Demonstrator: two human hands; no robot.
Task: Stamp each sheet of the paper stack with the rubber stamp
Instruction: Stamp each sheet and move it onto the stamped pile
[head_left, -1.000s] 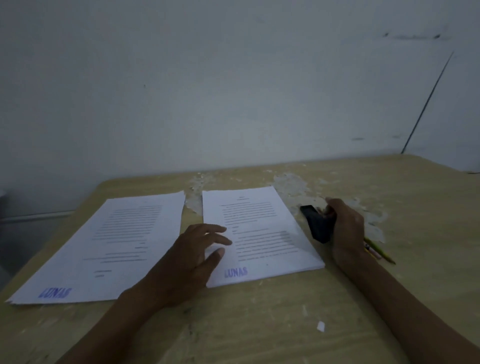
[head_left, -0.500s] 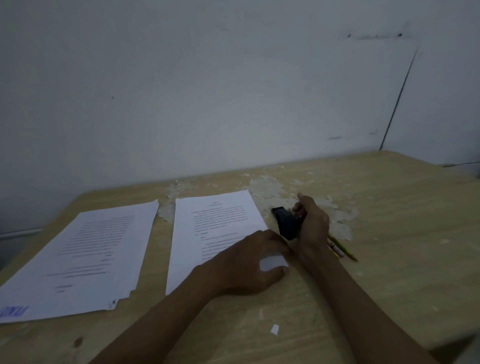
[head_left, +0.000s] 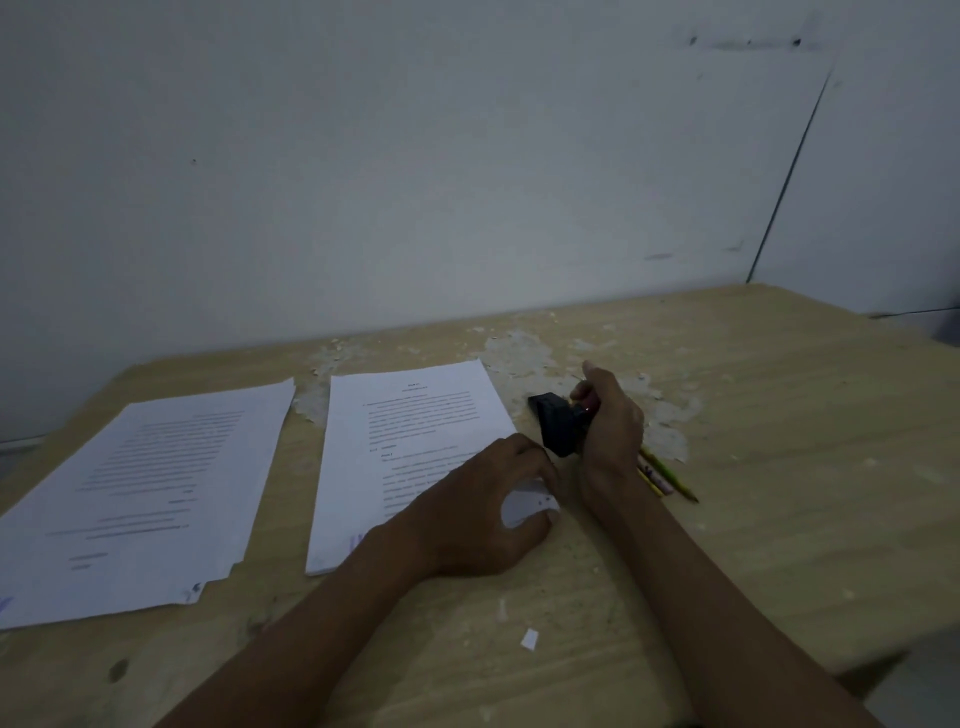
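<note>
Fingers of the left hand (head_left: 483, 512) are pinching up the near right corner of the paper stack (head_left: 410, 441) at the middle of the wooden table (head_left: 779, 467); a second earlier they were lying spread flat beside a blue "LUNAS" mark, which the wrist is now mostly covering. Right hand (head_left: 610, 423) is staying curled around the rubber stamp (head_left: 556, 423), resting just beside the stack. Stamped pile (head_left: 150, 483) is sitting left; its print is too blurred to read.
</note>
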